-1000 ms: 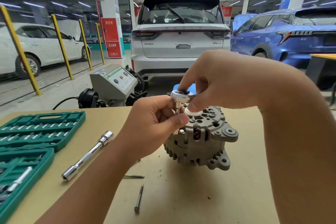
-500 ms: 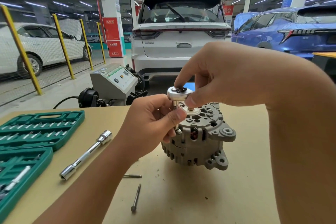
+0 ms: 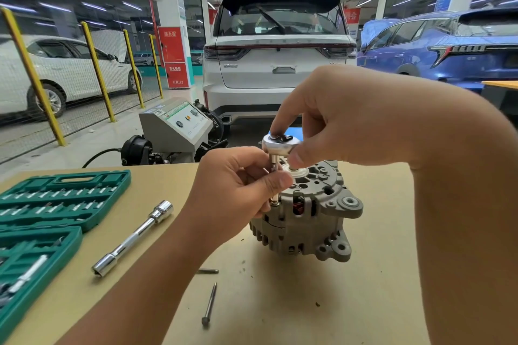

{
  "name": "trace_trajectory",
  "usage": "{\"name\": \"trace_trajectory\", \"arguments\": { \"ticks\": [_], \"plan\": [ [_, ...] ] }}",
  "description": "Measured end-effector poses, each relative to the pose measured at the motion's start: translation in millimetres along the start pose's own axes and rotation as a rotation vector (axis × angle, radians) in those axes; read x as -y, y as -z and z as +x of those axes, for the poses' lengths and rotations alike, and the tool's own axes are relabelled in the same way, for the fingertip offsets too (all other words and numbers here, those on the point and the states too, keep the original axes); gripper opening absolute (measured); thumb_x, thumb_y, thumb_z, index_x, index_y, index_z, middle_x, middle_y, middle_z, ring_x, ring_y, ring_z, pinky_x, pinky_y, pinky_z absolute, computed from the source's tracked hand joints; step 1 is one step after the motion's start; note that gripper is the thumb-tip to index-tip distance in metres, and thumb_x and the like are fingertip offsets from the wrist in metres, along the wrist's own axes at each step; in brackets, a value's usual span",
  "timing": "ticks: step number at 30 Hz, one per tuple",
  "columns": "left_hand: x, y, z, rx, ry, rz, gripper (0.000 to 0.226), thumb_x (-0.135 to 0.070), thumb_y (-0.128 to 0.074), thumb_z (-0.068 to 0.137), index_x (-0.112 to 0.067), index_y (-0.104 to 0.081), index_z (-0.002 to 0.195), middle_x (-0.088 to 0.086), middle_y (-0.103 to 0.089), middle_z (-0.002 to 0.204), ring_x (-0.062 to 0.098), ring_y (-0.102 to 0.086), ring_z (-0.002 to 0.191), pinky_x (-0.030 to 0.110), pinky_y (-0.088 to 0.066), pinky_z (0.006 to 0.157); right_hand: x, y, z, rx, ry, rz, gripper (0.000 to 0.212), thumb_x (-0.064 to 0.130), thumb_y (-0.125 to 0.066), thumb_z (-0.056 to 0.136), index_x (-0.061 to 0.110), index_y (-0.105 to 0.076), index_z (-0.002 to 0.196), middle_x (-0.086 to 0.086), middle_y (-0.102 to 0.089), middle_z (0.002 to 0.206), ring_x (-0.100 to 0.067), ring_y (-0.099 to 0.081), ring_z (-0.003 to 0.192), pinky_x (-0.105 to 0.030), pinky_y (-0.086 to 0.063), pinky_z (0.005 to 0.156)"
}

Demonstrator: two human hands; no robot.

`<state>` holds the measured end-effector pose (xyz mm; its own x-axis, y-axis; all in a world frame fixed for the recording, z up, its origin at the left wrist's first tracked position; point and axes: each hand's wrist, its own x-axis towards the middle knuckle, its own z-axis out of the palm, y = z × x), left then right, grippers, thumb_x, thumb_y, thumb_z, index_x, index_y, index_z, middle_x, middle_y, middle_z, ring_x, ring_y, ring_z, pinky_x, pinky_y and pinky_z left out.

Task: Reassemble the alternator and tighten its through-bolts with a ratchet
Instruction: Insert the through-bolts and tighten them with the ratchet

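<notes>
The grey alternator [image 3: 311,221] stands on the tan table [image 3: 350,302] at the middle. A chrome ratchet head [image 3: 279,145] sits above its left rim, with a thin socket stem [image 3: 274,165] running down onto a through-bolt at the housing edge. My right hand [image 3: 336,117] holds the ratchet head from above, fingertip on top and thumb at its side. My left hand [image 3: 238,185] pinches the socket stem below the head. Two loose through-bolts lie on the table in front: a long bolt [image 3: 209,304] and a short bolt [image 3: 208,271].
An open green socket case [image 3: 56,199] fills the table's left side. A chrome extension bar with a socket [image 3: 134,238] lies beside it. Behind the table stand a grey machine [image 3: 179,126], a white car [image 3: 280,64] and a blue car [image 3: 448,47].
The view has shifted slightly. Both hands stay on the ratchet head and socket stem over the same bolt, with the ratchet head seated a little lower toward the alternator.
</notes>
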<state>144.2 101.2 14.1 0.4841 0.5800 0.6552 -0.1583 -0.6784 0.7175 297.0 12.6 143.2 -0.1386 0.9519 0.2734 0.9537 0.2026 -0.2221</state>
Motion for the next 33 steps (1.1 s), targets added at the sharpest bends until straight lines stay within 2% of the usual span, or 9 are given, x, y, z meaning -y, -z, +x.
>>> {"name": "trace_trajectory", "arguments": {
  "ticks": [5,10,15,20,22,25,28,30,33],
  "plan": [
    [-5.0,-2.9,0.6,-0.016,-0.026,0.084,0.012,-0.038,-0.08,0.079,-0.027,-0.077,0.083,-0.009,-0.068,0.061,0.009,-0.061,0.046,0.018,-0.049,0.044,0.7,0.0,-1.2,0.001,-0.011,0.008,0.044,0.019,-0.087,0.081,0.052,-0.061,0.068,0.021,-0.063,0.056,-0.002,-0.06,0.054,-0.033,-0.053,0.064],
    [-8.6,-3.9,1.5,-0.023,-0.04,0.117,0.01,-0.036,-0.079,0.076,-0.031,-0.071,0.075,-0.014,-0.064,0.056,0.004,-0.057,0.044,0.017,-0.046,0.045,0.9,2.2,2.4,0.027,-0.028,-0.064,0.051,0.019,-0.086,0.08,0.055,-0.057,0.059,0.029,-0.061,0.055,0.006,-0.059,0.05,-0.023,-0.043,0.059],
    [-8.1,-4.7,0.8,-0.025,-0.057,0.117,0.014,-0.036,-0.081,0.076,-0.035,-0.068,0.071,-0.016,-0.062,0.054,0.003,-0.056,0.043,0.017,-0.045,0.045,1.3,-3.0,-0.3,-0.012,-0.023,-0.067,0.048,0.008,-0.079,0.082,0.051,-0.074,0.102,0.023,-0.069,0.078,0.002,-0.063,0.068,-0.018,-0.046,0.051],
    [-6.5,-5.5,-0.3,0.004,-0.072,0.093,0.017,-0.031,-0.081,0.079,-0.039,-0.068,0.072,-0.017,-0.062,0.055,0.006,-0.058,0.043,0.017,-0.047,0.045,5.1,-6.7,2.6,-0.033,-0.041,-0.063,0.051,-0.006,-0.064,0.083,0.042,-0.075,0.096,0.015,-0.073,0.086,-0.006,-0.069,0.081,-0.029,-0.061,0.072],
    [-5.4,-4.4,-0.2,0.014,-0.057,0.077,0.015,-0.031,-0.08,0.079,-0.038,-0.068,0.074,-0.015,-0.062,0.055,0.006,-0.059,0.043,0.017,-0.048,0.044,7.3,-8.1,3.1,-0.024,-0.035,-0.087,0.05,-0.005,-0.062,0.084,0.041,-0.075,0.099,0.015,-0.071,0.087,-0.007,-0.068,0.082,-0.029,-0.06,0.071],
    [-2.4,-2.8,0.1,0.022,0.004,0.041,0.008,-0.03,-0.08,0.079,-0.031,-0.072,0.079,-0.006,-0.064,0.057,0.012,-0.061,0.044,0.022,-0.05,0.044,8.6,-8.1,2.5,-0.009,-0.031,-0.145,0.047,0.001,-0.065,0.083,0.041,-0.075,0.106,0.017,-0.064,0.081,-0.001,-0.06,0.072,-0.022,-0.049,0.057],
    [0.4,-0.7,1.1,0.058,0.066,-0.034,0.011,-0.027,-0.079,0.082,-0.023,-0.075,0.091,-0.003,-0.064,0.059,0.017,-0.064,0.047,0.029,-0.052,0.046,11.4,-4.7,-0.7,-0.001,-0.018,-0.182,0.039,0.022,-0.08,0.079,0.041,-0.073,0.112,0.019,-0.057,0.074,0.001,-0.053,0.064,-0.02,-0.037,0.053],
    [1.5,1.3,1.5,0.097,0.077,-0.05,0.01,-0.023,-0.079,0.086,-0.025,-0.075,0.094,-0.002,-0.065,0.061,0.017,-0.064,0.049,0.03,-0.053,0.047,12.4,-1.9,-3.7,0.005,-0.016,-0.173,0.044,0.028,-0.085,0.074,0.044,-0.071,0.113,0.018,-0.059,0.072,0.0,-0.054,0.06,-0.02,-0.036,0.054],
    [2.4,2.8,1.7,0.111,0.08,-0.06,0.015,-0.017,-0.076,0.091,-0.033,-0.074,0.093,-0.004,-0.065,0.063,0.016,-0.064,0.05,0.03,-0.053,0.048,9.0,1.6,-6.3,0.032,-0.048,-0.083,0.051,0.018,-0.087,0.075,0.05,-0.069,0.111,0.018,-0.07,0.076,0.006,-0.062,0.064,-0.022,-0.043,0.056]
  ]
}}
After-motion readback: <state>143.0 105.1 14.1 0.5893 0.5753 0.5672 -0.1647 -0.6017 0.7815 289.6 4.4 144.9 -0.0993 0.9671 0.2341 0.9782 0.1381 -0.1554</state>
